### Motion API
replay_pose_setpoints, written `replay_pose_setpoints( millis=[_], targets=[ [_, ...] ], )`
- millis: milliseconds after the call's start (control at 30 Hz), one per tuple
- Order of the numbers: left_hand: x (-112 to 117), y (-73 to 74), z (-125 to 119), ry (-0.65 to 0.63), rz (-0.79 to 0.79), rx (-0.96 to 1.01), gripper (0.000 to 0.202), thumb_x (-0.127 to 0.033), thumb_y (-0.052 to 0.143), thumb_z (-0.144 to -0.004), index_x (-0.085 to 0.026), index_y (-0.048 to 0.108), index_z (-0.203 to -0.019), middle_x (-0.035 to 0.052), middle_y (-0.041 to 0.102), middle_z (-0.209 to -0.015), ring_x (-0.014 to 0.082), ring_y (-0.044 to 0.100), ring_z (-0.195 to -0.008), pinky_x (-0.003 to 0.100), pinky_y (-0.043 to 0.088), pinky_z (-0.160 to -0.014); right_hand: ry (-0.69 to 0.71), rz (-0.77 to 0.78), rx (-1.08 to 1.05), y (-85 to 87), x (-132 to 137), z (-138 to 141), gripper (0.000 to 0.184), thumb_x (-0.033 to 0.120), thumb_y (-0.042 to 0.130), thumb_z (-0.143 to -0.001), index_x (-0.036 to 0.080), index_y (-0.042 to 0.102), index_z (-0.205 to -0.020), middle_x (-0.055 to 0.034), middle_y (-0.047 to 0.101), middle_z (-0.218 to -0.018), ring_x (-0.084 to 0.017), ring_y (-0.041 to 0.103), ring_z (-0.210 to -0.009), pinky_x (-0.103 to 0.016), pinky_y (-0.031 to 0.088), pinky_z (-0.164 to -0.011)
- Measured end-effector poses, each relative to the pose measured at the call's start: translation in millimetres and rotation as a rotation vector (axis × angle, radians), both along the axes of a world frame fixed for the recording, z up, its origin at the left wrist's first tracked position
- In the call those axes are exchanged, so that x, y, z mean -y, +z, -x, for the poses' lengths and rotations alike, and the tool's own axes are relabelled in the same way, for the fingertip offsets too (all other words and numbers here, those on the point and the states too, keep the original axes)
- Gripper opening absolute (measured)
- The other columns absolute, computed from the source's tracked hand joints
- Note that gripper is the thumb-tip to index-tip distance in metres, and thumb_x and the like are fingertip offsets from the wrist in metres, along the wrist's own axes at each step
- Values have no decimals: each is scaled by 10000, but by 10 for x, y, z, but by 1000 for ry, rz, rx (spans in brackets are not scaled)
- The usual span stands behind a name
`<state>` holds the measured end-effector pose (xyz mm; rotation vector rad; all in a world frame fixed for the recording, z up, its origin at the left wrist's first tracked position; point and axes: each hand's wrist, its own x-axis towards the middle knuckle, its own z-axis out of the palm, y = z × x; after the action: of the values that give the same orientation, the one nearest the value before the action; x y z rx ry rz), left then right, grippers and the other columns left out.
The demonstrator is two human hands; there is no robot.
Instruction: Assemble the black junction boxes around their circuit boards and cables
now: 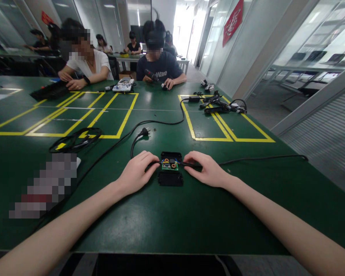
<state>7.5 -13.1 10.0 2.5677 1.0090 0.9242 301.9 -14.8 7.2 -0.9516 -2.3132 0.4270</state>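
Observation:
Between my hands lies a small green circuit board (170, 165) with copper-wound coils on it. One black plastic case half (170, 179) rests just in front of the board, and another black case half (171, 155) sits behind it. My left hand (139, 170) pinches the black cable at the board's left end; this cable curves back to a two-pin plug (144, 132). With thumb and fingers, my right hand (202, 168) grips the black cord (247, 158) at the board's right end, which runs off across the table to the right.
On the green table (189, 222), a coiled black cable (74, 142) and a blurred-out object (46, 184) lie at left. A long cord crosses to an adapter (194, 99). Tangled cables (218, 105) lie back right. Two people (87, 63) work across the table.

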Motion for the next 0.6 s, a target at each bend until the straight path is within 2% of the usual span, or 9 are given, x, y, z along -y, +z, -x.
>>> replay_pose_setpoints(
  millis=[67, 133, 233, 400, 600],
  targets=[
    [15, 32, 10, -48, 18, 20, 129, -223, 527, -1062, -180, 647, -1044, 61, 706, -959, 207, 672, -901, 327, 547, -786, 26, 47, -17, 3, 29, 20, 263, 207, 601, -968, 213, 615, -1231, -35, 689, -918, -179, 630, -741, -290, 509, -664],
    [32, 60, 21, -98, 38, 26, 129, -217, 530, -1052, -180, 653, -1043, 59, 703, -956, 195, 675, -882, 308, 546, -767, 93, 42, -3, 10, 59, 46, 336, 201, 568, -1000, 212, 613, -1334, -41, 705, -943, -174, 651, -757, -280, 516, -672],
    [52, 81, 39, -134, 35, 38, 115, -203, 551, -1025, -176, 662, -1021, 53, 693, -917, 183, 668, -837, 293, 540, -735, 175, -23, 12, 16, 85, 72, 304, 191, 535, -1039, 196, 663, -1314, -68, 733, -981, -177, 684, -821, -281, 527, -723],
    [58, 77, 58, -168, 18, 48, 97, -193, 577, -990, -171, 671, -998, 54, 697, -887, 174, 666, -801, 281, 537, -706, 187, -57, -10, 8, 91, 71, 301, 191, 560, -1039, 164, 673, -1316, -74, 743, -949, -169, 691, -807, -270, 527, -712],
    [61, 88, 54, -179, 17, 54, 94, -183, 584, -972, -171, 677, -972, 50, 701, -867, 169, 669, -778, 272, 534, -691, 174, -16, 3, 1, 103, 74, 283, 223, 557, -1050, 173, 696, -1292, -74, 743, -954, -166, 692, -801, -274, 543, -729]
  ],
)
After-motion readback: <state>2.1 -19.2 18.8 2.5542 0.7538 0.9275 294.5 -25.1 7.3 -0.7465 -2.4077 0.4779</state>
